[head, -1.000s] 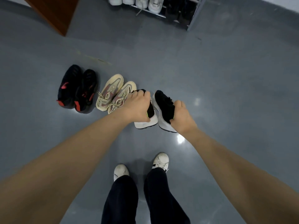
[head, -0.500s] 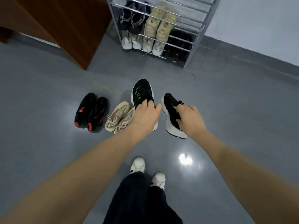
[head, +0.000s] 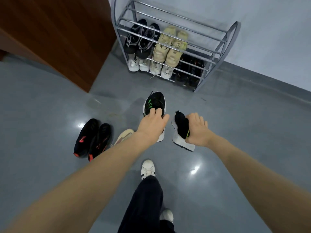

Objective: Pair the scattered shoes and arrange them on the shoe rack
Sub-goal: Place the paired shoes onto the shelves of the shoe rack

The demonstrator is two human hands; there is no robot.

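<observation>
Your left hand (head: pixel 152 126) grips one black-and-green sneaker (head: pixel 155 103), your right hand (head: pixel 196 130) its mate (head: pixel 180 127), both held before the shoe rack (head: pixel 217 52). They seem lifted off the floor (head: pixel 244 123), though that is hard to judge.

The left hand (head: pixel 152 126) covers the heel of one black-and-green shoe (head: pixel 155 102); the right hand (head: pixel 196 130) hides the collar of its mate (head: pixel 180 130). At 9 o'clock of them, the left forearm covers most of the beige shoes (head: pixel 125 134). Dark shoes (head: pixel 190 69) low in the shoe rack (head: pixel 217 52) are too dim to make out.
</observation>
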